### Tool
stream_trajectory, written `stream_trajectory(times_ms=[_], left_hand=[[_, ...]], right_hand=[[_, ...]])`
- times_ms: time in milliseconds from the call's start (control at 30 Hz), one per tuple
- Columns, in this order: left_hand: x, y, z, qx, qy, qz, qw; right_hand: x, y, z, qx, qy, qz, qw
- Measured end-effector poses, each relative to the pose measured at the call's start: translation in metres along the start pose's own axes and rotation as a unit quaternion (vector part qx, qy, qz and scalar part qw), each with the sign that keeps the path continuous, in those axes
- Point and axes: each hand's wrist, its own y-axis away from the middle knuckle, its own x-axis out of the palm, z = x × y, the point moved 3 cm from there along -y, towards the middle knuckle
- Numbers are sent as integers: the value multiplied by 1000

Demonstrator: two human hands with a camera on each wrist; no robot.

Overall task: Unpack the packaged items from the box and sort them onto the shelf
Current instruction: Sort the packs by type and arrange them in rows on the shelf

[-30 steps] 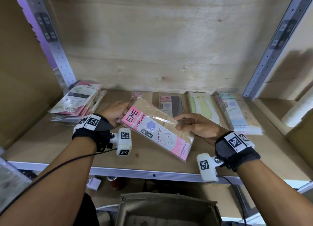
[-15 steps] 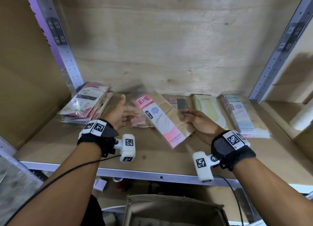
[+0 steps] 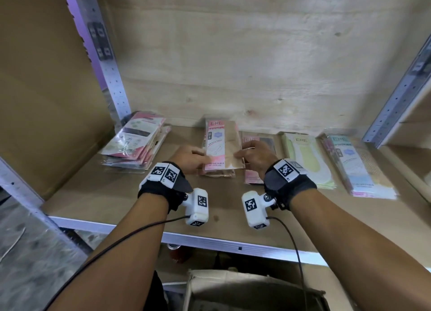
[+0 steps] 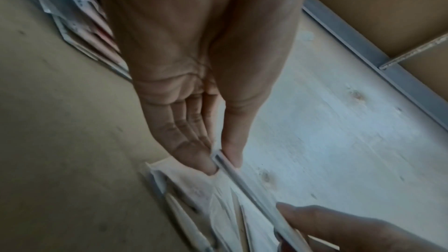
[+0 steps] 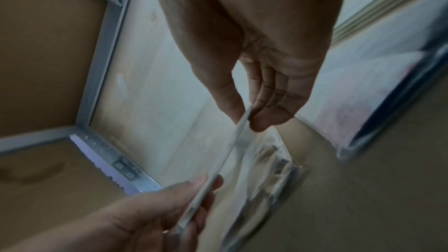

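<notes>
A wooden shelf [image 3: 98, 194] fills the middle of the frame, with a cardboard box [image 3: 254, 292] at the bottom edge. Stacks of packets lie along its back: a leaning pile [image 3: 135, 143] at left, yellow [image 3: 305, 157] and blue [image 3: 349, 161] packets at right. At centre, the left hand [image 3: 189, 159] and right hand [image 3: 255, 155] each pinch a side edge of a pink stocking packet [image 3: 220, 147], thumb above and fingers below, holding it just over a stack.

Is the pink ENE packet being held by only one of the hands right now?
No: the left hand pinches the pink ENE packet at its left edge, and the right hand pinches its right edge.
</notes>
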Motion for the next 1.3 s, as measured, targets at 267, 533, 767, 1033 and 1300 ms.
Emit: stream_trajectory(times_ms=[267,533,767,1033,1300], left_hand=[[-11,-17,14,14,-93,-89,992],[-13,-28,26,-25,-93,-92,991],[-13,-30,25,-24,-125,-106,986],[-22,-24,16,6,-157,-128,979],[-87,11,-19,84,-129,-262,953]], right_hand=[[12,-23,1,3,222,-5,975],[23,-25,-2,13,303,-14,953],[22,-26,5,10,309,5,951],[16,-28,3,-24,345,-8,938],[23,-20,41,-121,350,-7,929]])
